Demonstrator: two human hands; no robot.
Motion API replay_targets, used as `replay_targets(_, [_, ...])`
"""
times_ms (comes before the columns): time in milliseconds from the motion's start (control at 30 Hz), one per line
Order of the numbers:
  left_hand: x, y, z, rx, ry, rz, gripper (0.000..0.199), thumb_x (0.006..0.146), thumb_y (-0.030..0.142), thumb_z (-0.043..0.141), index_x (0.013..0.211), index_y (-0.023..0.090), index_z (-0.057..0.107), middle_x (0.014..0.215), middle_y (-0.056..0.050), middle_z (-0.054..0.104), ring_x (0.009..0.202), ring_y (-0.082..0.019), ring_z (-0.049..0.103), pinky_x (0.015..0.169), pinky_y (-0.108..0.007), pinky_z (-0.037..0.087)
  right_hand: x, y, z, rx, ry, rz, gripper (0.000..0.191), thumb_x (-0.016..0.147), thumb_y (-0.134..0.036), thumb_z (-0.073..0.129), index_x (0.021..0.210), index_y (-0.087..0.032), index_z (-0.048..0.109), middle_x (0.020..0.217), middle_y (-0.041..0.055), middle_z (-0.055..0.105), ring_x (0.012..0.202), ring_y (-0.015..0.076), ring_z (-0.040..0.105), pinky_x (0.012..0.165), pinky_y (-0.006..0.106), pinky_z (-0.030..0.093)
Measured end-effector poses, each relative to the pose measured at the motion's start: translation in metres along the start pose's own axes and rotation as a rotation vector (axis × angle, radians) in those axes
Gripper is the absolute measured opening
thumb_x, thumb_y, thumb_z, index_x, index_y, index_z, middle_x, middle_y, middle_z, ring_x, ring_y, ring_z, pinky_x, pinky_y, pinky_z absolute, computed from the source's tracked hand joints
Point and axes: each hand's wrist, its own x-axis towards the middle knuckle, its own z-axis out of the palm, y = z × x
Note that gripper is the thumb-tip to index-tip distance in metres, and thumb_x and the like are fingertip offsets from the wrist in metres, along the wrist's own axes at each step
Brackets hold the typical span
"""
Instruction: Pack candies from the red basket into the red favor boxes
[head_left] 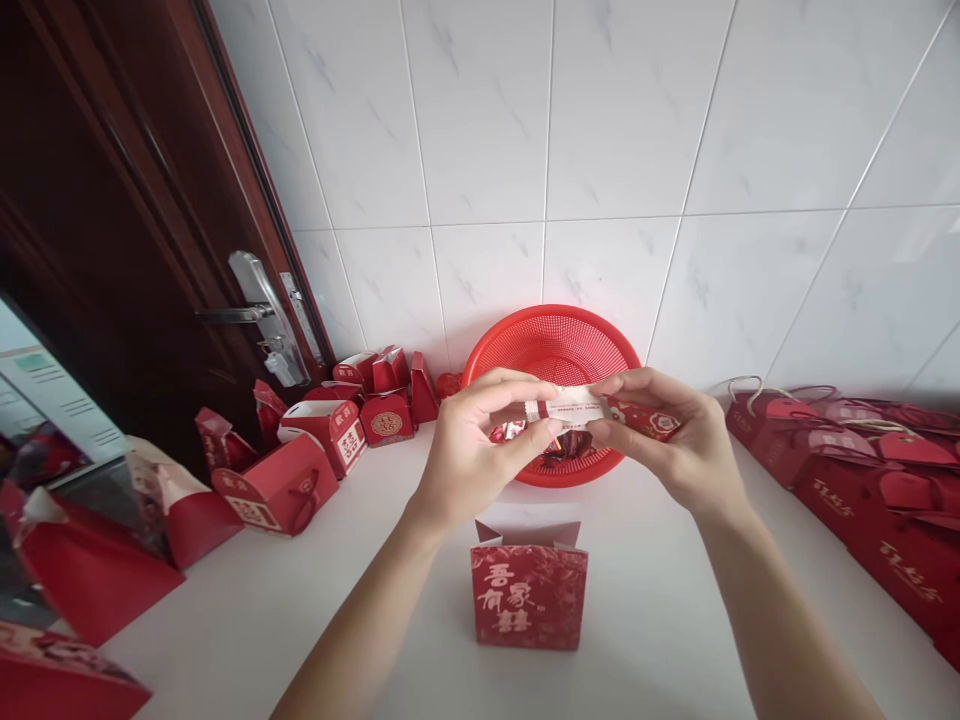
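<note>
Between both hands, over the front of a red mesh basket, is a small white wrapped packet with a red band and print. My left hand pinches its left end between thumb and fingers. The other end is pinched by my right hand, beside a red patterned wrapper partly hidden by the fingers. Wrapped items lie in the basket. Nearer to me, a red paper box with pale characters stands upright on the white table, its top flaps open.
Red gift boxes of several shapes line the left side of the white table. Rows of dark red bags with cord handles stand at the right. Behind are a tiled wall and a dark wooden door.
</note>
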Motion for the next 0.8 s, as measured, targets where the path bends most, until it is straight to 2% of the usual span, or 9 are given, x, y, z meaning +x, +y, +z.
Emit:
replay_targets(167, [-0.001,-0.004,0.000,0.041,-0.102,-0.003,0.024,0.088,0.019,0.068,0.108,0.026,0.078,0.106,-0.007,0.066,0.102,-0.021,0.066,0.081,-0.030,0.060,-0.001,-0.001,-0.005,-0.067,-0.057,-0.060,0.019,0.077,-0.027,0.082,0.091,-0.022,0.070,0.088,0.0034,0.078,0.077,0.0205,0.074,0.070,0.031,0.063])
replay_targets(333, [-0.002,-0.008,0.007,0.000,-0.113,-0.046,0.024,0.090,0.022,0.066,0.110,0.028,0.077,0.111,-0.008,0.065,0.111,-0.023,0.063,0.081,-0.031,0.060,0.000,-0.001,-0.004,-0.116,-0.035,-0.069,0.018,0.075,-0.025,0.083,0.087,-0.021,0.069,0.085,0.0035,0.077,0.076,0.0200,0.073,0.067,0.029,0.062])
replay_targets(500, [0.001,-0.010,0.008,-0.085,-0.102,-0.032,0.021,0.085,0.024,0.074,0.106,0.027,0.077,0.108,-0.006,0.071,0.111,-0.023,0.065,0.087,-0.032,0.058,0.001,0.002,-0.001,0.030,-0.074,-0.030,0.021,0.076,-0.025,0.083,0.094,-0.023,0.072,0.090,0.0025,0.076,0.078,0.0193,0.074,0.069,0.029,0.063])
replay_targets(633, [0.004,-0.009,0.006,-0.102,-0.036,-0.008,0.020,0.080,0.021,0.079,0.100,0.023,0.078,0.103,-0.006,0.073,0.103,-0.021,0.068,0.087,-0.032,0.057,0.000,0.009,0.000,0.199,-0.148,0.040,0.027,0.081,-0.025,0.080,0.106,-0.026,0.072,0.092,0.0018,0.076,0.068,0.0166,0.073,0.066,0.029,0.063])
replay_targets(800, [0.005,-0.010,0.007,-0.070,0.032,0.006,0.018,0.077,0.019,0.079,0.095,0.020,0.077,0.098,-0.005,0.073,0.094,-0.019,0.069,0.080,-0.029,0.058,-0.001,0.016,0.005,0.327,-0.091,0.146,0.031,0.078,-0.026,0.083,0.106,-0.026,0.072,0.085,0.0005,0.076,0.066,0.0178,0.074,0.069,0.034,0.065])
